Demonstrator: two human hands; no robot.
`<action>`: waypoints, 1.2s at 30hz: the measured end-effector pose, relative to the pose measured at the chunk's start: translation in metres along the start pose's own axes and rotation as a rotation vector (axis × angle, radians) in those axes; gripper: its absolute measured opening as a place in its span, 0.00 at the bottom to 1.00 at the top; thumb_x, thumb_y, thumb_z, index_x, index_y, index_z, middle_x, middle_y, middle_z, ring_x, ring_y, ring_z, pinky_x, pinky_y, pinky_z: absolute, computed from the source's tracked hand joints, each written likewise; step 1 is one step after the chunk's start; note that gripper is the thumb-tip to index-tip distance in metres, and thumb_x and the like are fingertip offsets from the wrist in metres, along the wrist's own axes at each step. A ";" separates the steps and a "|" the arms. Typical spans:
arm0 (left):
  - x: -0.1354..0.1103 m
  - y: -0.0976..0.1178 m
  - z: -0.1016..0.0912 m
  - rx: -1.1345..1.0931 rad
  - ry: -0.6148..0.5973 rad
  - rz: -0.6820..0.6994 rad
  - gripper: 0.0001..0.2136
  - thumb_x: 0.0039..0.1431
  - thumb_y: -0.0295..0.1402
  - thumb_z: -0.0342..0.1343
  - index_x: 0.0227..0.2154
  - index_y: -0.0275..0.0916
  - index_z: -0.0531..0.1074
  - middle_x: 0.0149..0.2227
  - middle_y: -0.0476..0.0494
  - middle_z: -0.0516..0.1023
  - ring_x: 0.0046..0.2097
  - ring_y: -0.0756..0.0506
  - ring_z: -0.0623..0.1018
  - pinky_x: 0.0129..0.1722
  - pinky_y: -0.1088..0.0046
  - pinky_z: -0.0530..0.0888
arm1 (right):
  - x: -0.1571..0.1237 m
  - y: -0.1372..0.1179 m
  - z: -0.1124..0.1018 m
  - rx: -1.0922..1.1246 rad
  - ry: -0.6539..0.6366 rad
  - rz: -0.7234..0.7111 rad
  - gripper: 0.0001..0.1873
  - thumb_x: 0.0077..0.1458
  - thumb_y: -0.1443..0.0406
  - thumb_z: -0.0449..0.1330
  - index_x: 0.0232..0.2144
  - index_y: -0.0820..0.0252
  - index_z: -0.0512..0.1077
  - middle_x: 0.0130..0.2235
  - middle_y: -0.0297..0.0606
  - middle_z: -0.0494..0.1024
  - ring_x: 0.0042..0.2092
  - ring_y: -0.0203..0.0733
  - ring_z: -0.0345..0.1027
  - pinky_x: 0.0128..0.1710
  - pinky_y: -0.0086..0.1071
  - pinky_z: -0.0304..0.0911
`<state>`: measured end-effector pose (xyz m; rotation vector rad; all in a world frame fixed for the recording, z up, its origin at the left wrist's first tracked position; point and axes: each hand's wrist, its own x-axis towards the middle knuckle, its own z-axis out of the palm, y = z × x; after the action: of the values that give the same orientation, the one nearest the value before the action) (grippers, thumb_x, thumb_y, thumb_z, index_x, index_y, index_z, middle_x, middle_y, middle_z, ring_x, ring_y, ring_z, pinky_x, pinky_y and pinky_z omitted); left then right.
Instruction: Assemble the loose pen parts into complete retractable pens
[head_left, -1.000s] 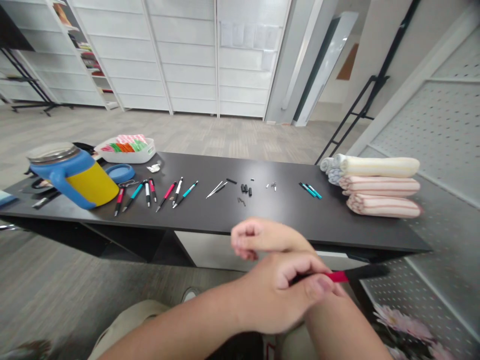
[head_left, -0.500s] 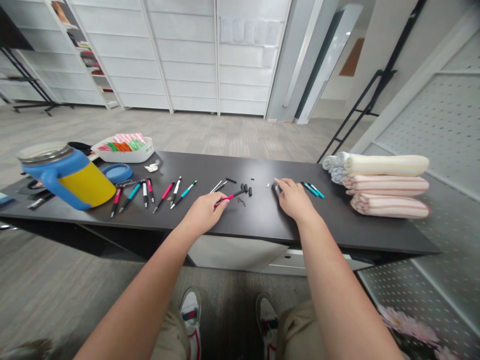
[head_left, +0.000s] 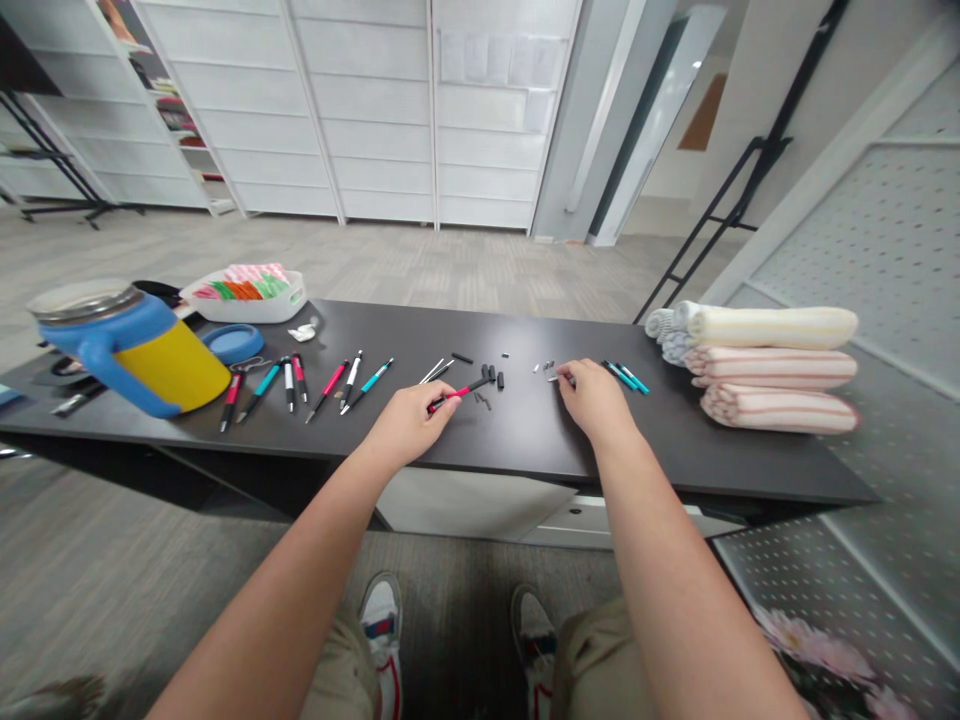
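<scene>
My left hand [head_left: 409, 425] is closed around a red pen barrel [head_left: 466, 390] with a black grip, pointing right over the table. My right hand [head_left: 596, 400] pinches a small silvery piece [head_left: 553, 379], too small to name, just above the tabletop. Beyond those fingertips lie several tiny metal parts [head_left: 549, 365]. Short black sleeves [head_left: 501, 381] stand and lie by the red barrel's end, with small dark springs [head_left: 482, 400] nearer me. Thin pen refills [head_left: 435, 372] rest beyond my left hand. Teal pen barrels [head_left: 626, 378] lie just past my right hand.
Several red, white and teal pens [head_left: 326, 390] lie to the left. A blue-yellow mug [head_left: 161, 355], a blue lid [head_left: 234, 343] and a white basket [head_left: 296, 300] of wrapped items stand farther left. Rolled towels [head_left: 772, 370] are stacked at the right end of the dark table [head_left: 510, 450].
My right hand has drawn back slightly to the right from the tiny metal parts, uncovering them, with a small silvery piece between its fingertips. The left hand stays put with the red barrel.
</scene>
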<state>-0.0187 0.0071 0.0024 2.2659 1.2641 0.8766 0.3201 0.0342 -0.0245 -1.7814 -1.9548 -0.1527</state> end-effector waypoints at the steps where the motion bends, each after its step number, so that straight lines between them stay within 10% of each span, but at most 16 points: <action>1: 0.000 0.000 -0.001 -0.007 0.009 -0.015 0.14 0.70 0.41 0.52 0.44 0.40 0.80 0.40 0.46 0.83 0.34 0.47 0.76 0.36 0.71 0.68 | 0.000 0.000 -0.001 -0.005 -0.004 0.014 0.13 0.63 0.68 0.56 0.43 0.62 0.80 0.43 0.49 0.80 0.45 0.50 0.74 0.50 0.40 0.66; 7: 0.002 -0.003 -0.004 -0.044 0.035 -0.093 0.16 0.69 0.45 0.54 0.46 0.41 0.80 0.41 0.46 0.84 0.38 0.45 0.78 0.38 0.71 0.70 | -0.006 -0.004 -0.012 0.028 0.042 0.175 0.10 0.62 0.64 0.60 0.37 0.60 0.81 0.38 0.46 0.83 0.41 0.50 0.77 0.45 0.40 0.67; 17: 0.005 -0.003 -0.001 -0.057 -0.044 0.038 0.12 0.70 0.40 0.53 0.45 0.42 0.79 0.45 0.45 0.82 0.44 0.44 0.78 0.43 0.70 0.71 | -0.036 -0.085 -0.012 0.921 -0.126 0.202 0.17 0.55 0.53 0.68 0.39 0.59 0.82 0.37 0.40 0.85 0.37 0.43 0.78 0.40 0.35 0.70; 36: 0.005 -0.001 -0.004 -0.055 -0.130 0.088 0.12 0.71 0.39 0.51 0.45 0.42 0.78 0.47 0.44 0.82 0.48 0.43 0.79 0.50 0.67 0.72 | -0.036 -0.094 -0.013 0.883 -0.191 0.170 0.14 0.57 0.56 0.67 0.41 0.57 0.83 0.37 0.38 0.86 0.36 0.41 0.78 0.38 0.33 0.69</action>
<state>-0.0202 0.0117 0.0068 2.3093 1.0787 0.7708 0.2342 -0.0172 -0.0064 -1.3555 -1.5789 0.8338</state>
